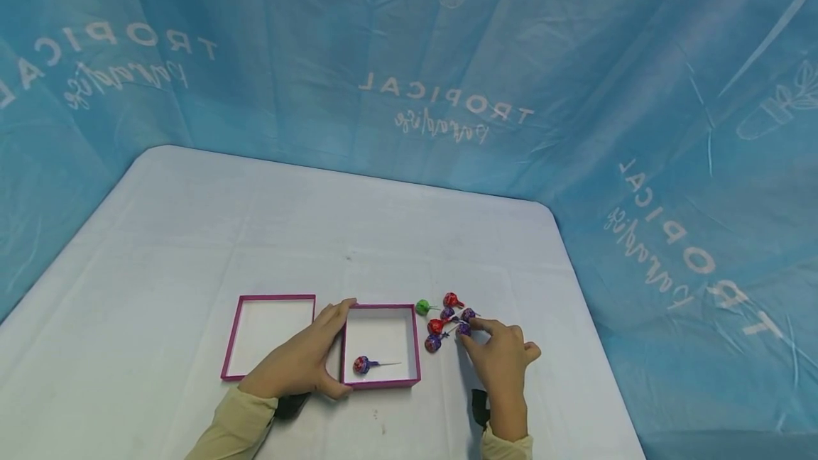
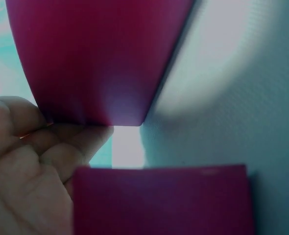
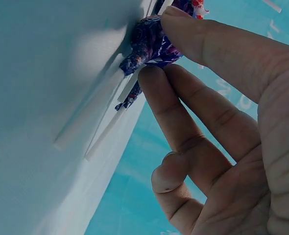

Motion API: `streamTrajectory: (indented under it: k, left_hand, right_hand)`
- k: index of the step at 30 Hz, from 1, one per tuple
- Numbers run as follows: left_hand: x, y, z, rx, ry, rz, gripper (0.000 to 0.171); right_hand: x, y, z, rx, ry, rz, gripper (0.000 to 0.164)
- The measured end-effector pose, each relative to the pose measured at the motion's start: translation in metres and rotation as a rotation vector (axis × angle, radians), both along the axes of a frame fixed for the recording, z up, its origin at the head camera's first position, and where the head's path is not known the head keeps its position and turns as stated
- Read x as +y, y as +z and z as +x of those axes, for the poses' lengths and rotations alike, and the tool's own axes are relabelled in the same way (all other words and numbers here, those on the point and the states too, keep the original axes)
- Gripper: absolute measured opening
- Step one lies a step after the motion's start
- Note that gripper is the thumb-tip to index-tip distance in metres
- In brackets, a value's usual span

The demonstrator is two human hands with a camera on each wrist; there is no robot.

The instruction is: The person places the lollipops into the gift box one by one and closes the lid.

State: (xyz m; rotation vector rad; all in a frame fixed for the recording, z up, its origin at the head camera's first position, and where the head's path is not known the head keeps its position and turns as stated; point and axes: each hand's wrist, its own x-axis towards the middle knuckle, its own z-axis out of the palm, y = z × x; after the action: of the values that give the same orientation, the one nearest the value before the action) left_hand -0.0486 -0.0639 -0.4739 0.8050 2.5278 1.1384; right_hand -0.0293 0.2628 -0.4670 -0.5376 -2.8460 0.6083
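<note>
My left hand [image 1: 303, 353] grips the left side of an open square box [image 1: 383, 385], white inside with magenta walls. Its thumb lies at the near corner and its fingers at the far one; the left wrist view shows the fingertips [image 2: 98, 134] against a magenta wall. One lollipop [image 1: 361, 365] in a purple-and-red wrapper lies inside the box, stick to the right. To the right, my right hand [image 1: 501, 357] pinches a purple-wrapped lollipop [image 3: 149, 41] by its head between thumb and fingers, low over the table, at the edge of a loose group of lollipops.
Left of the box lies a matching shallow square lid [image 1: 233, 336], partly behind my left hand. The group holds a green lollipop [image 1: 422, 307], red ones such as the one at the back [image 1: 451, 299], and more purple ones [image 1: 432, 343]. Blue printed cloth [image 1: 319, 91] hangs behind the white table [image 1: 255, 233].
</note>
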Motion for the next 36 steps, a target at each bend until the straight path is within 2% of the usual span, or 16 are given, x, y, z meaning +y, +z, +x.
streamTrajectory:
  k: [13, 25, 36]
  left_hand:
    - [0.001, -0.0024, -0.0006, 0.007, -0.007, -0.004, 0.13]
    - [0.0002, -0.002, -0.0008, -0.001, -0.011, 0.001, 0.13]
    - [0.0004, -0.0026, -0.0002, 0.004, -0.003, -0.002, 0.13]
  right_hand:
    - [0.0022, -0.005, 0.0012, -0.075, -0.02, 0.001, 0.032]
    - [0.0023, -0.0082, -0.0006, -0.044, 0.012, 0.022, 0.033]
    - [0.0021, -0.0038, 0.0008, -0.011, 0.022, 0.035, 0.035]
